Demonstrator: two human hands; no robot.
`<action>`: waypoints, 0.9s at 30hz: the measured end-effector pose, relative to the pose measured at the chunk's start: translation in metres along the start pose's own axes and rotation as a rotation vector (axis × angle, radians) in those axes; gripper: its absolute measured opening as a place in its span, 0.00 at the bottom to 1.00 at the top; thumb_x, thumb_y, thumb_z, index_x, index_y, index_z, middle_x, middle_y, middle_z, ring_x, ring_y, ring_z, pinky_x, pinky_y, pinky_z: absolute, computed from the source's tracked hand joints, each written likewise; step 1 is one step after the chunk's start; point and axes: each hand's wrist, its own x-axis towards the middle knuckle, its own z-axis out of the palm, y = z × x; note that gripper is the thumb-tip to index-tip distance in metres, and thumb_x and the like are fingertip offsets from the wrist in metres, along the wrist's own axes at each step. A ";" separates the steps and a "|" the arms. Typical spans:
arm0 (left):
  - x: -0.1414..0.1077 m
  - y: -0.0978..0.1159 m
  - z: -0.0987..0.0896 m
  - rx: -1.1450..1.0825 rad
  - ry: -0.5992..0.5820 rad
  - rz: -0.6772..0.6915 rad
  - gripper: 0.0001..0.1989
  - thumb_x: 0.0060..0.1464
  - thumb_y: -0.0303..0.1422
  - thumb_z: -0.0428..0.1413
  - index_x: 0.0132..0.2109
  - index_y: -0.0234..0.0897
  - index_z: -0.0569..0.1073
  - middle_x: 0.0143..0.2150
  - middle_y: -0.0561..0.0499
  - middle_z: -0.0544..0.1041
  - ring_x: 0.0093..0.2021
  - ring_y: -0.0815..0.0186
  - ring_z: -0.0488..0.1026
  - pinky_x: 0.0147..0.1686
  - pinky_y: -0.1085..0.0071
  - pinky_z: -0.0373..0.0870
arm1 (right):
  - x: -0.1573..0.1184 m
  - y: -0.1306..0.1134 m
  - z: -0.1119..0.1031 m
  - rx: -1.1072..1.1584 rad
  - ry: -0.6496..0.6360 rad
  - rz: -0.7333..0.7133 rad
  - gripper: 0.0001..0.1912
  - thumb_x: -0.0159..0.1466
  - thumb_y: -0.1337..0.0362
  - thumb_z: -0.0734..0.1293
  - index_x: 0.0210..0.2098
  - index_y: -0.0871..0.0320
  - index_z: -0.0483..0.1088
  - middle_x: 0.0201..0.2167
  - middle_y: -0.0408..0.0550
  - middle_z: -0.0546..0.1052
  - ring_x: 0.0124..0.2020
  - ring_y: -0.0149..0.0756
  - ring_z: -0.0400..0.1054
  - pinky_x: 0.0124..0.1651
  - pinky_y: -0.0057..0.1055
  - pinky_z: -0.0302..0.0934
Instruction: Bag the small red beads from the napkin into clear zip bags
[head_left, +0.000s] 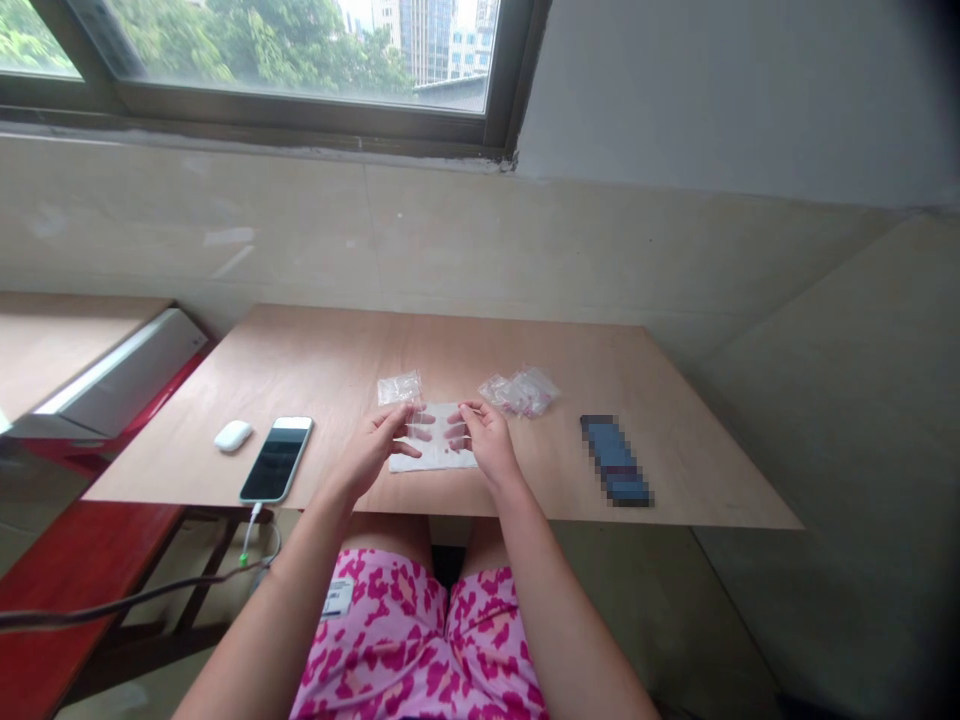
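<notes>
My left hand (373,447) and my right hand (489,442) hover over a white paper sheet (435,457) on the plywood table (225,400). Between their fingertips they pinch a clear plastic bag (431,428), and my fingers show through it. A small clear plastic bag (400,388) lies just beyond my left hand. Past my right hand lies a clump of clear bags with pink contents (521,392). What fills those bags is too small to tell.
A smartphone (276,460) with a charging cable lies left on the table, next to a white wireless mouse (232,436). A pixelated blue box (615,460) lies right. A red-edged bench (82,560) stands left; a wall backs the table.
</notes>
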 end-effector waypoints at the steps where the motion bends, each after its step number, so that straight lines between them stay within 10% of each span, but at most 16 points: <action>1: 0.000 -0.002 0.002 -0.027 -0.024 0.028 0.26 0.66 0.50 0.54 0.58 0.35 0.78 0.60 0.35 0.77 0.55 0.49 0.77 0.41 0.60 0.80 | -0.001 0.000 0.001 0.031 0.020 0.025 0.20 0.60 0.51 0.76 0.40 0.56 0.68 0.30 0.45 0.79 0.22 0.35 0.75 0.18 0.26 0.67; 7: -0.001 -0.011 0.027 0.023 -0.140 0.157 0.39 0.56 0.39 0.68 0.71 0.48 0.63 0.73 0.41 0.63 0.70 0.46 0.63 0.67 0.49 0.65 | -0.011 0.001 0.010 0.201 0.038 0.137 0.16 0.61 0.57 0.76 0.40 0.57 0.69 0.31 0.46 0.80 0.27 0.36 0.77 0.20 0.24 0.70; 21: 0.006 -0.012 0.035 -0.265 0.107 0.171 0.17 0.61 0.48 0.61 0.46 0.39 0.73 0.47 0.46 0.81 0.53 0.56 0.79 0.55 0.59 0.74 | -0.027 0.004 0.016 0.211 -0.091 0.232 0.16 0.65 0.53 0.73 0.41 0.55 0.66 0.36 0.49 0.80 0.33 0.39 0.80 0.29 0.29 0.74; 27: 0.022 -0.002 0.016 -0.196 0.141 0.121 0.15 0.59 0.44 0.63 0.43 0.37 0.74 0.38 0.49 0.79 0.41 0.63 0.78 0.48 0.65 0.74 | -0.003 0.023 -0.007 -0.036 0.066 0.045 0.20 0.60 0.49 0.73 0.40 0.56 0.68 0.36 0.50 0.80 0.33 0.38 0.77 0.34 0.31 0.72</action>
